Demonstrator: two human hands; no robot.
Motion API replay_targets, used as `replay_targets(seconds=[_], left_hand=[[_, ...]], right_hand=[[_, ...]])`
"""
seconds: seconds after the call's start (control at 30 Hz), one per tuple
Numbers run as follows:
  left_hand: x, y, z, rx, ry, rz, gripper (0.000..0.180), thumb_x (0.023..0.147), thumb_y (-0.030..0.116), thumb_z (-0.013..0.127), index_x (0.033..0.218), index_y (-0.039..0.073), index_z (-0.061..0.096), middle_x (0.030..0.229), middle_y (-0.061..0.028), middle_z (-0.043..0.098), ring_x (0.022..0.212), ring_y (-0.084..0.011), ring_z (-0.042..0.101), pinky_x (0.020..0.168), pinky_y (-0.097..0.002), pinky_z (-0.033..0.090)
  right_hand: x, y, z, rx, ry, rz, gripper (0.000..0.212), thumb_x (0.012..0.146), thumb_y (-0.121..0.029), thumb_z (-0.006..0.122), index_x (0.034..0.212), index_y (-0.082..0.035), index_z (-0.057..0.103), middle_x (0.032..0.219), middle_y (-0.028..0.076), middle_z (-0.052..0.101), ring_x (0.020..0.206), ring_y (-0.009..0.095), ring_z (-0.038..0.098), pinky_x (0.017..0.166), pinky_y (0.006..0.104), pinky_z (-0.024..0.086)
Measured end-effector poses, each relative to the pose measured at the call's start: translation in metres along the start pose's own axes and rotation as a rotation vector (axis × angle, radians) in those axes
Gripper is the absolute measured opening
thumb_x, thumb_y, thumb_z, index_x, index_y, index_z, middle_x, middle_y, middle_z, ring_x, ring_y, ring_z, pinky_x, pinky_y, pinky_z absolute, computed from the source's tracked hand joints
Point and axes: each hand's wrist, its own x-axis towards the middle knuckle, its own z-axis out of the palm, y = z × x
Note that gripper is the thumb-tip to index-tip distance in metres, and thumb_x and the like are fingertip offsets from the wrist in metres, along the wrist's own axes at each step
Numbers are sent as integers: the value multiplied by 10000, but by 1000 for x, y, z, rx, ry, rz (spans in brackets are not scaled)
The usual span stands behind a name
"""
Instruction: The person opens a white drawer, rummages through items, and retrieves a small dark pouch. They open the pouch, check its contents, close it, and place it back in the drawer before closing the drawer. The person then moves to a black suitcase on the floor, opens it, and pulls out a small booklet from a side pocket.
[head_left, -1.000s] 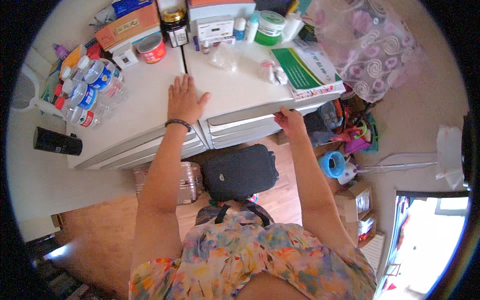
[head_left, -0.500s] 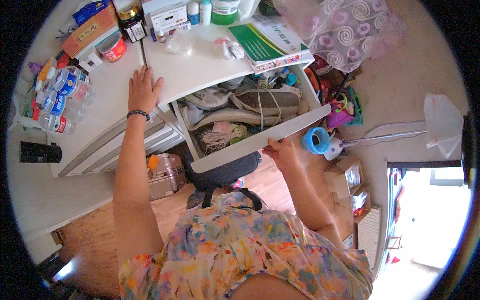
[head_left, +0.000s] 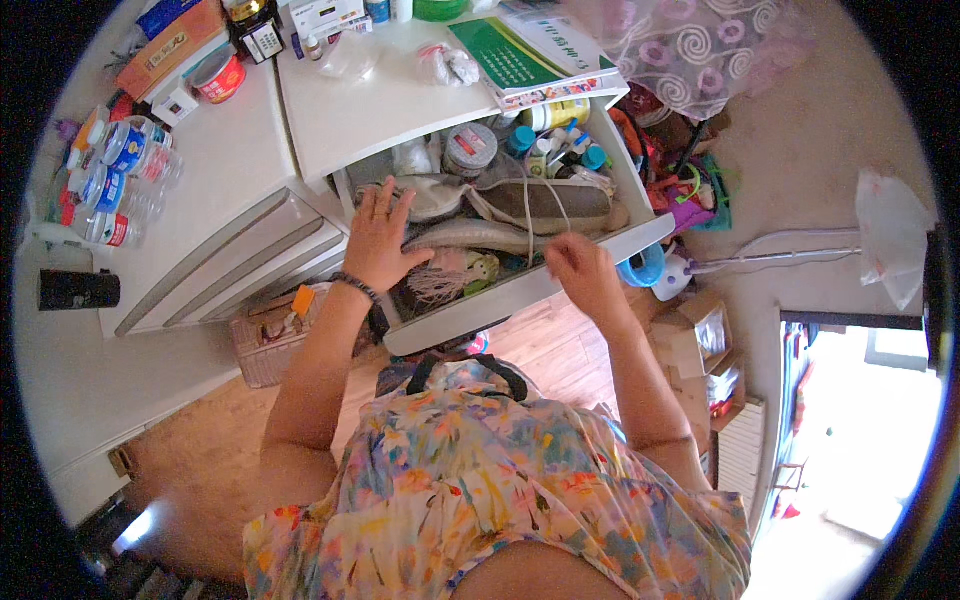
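Note:
The white drawer (head_left: 480,318) is pulled out, its front panel nearest me. My left hand (head_left: 380,238) is over its left part, fingers spread, holding nothing. My right hand (head_left: 583,275) is above the right part of the front panel, fingers bent down toward the contents; their tips are hidden. Between the hands lie grey fabric items (head_left: 545,200), a looped white cord (head_left: 528,225) and a pale tasselled bundle (head_left: 440,280). Farther back, a round lidded tin (head_left: 470,150) stands near small bottles with blue caps (head_left: 520,140) and a yellow-labelled container (head_left: 556,115).
On the white desktop (head_left: 370,110) are a green-and-white book (head_left: 520,65), crumpled plastic (head_left: 447,65), a red tin (head_left: 217,76) and several water bottles (head_left: 120,190). Below right stand a blue bin (head_left: 645,265) and cardboard boxes (head_left: 695,335). A clear plastic case (head_left: 262,350) sits on the floor.
My left hand has moved from the desktop to above the drawer. My right hand has left the drawer front's edge and risen over it. The drawer is farther out, showing more at its back.

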Motion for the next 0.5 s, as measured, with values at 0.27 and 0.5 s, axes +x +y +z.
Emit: replay_targets(seconds=[0.27,0.5], left_hand=[[27,-6,3,108,-12,-132,462,628,285,778,1024,84,649,1006,-54,581,1042,-254,484,914,-388,388],[2,13,19,4,25,2,142,750,185,672,828,69,648,931,-59,584,975,-255,544,1029,-477,321]], right_hand=[[93,31,35,-568,-78,-300,383,830,-283,605,1133,-50,578,1354,158,424,1277,334,364,1010,491,329],[102,46,48,-838,-241,-254,528,814,-331,625,1218,-19,490,1283,199,462,1211,361,416,967,507,358]])
